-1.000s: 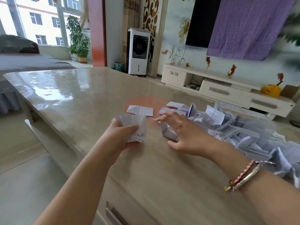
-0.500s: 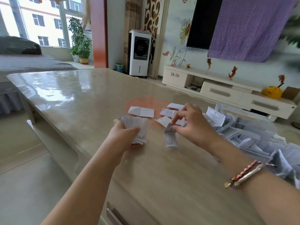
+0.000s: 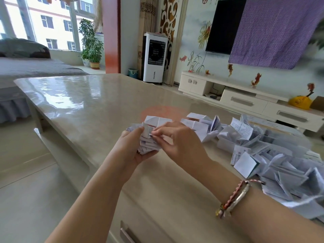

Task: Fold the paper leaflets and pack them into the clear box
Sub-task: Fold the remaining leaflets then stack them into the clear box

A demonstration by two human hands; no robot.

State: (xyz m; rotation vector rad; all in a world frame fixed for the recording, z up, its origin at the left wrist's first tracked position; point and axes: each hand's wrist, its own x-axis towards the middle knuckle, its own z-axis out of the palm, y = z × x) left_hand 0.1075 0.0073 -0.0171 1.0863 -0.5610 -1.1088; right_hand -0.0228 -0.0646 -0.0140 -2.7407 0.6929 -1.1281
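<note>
Leaflets (image 3: 148, 143) bunched between left hand (image 3: 130, 148) and right hand (image 3: 177, 142), above table (image 3: 87, 102).

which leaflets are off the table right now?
Only the folded stack gripped in the left hand, with the right hand pinching its top. The flat leaflet behind and the loose pile on the right lie on the table.

You've got two hands — left hand (image 3: 130, 146), right hand (image 3: 177, 142) — one held stack (image 3: 147, 142), one big leaflet pile (image 3: 280, 163), two bracelets (image 3: 235, 199).
</note>
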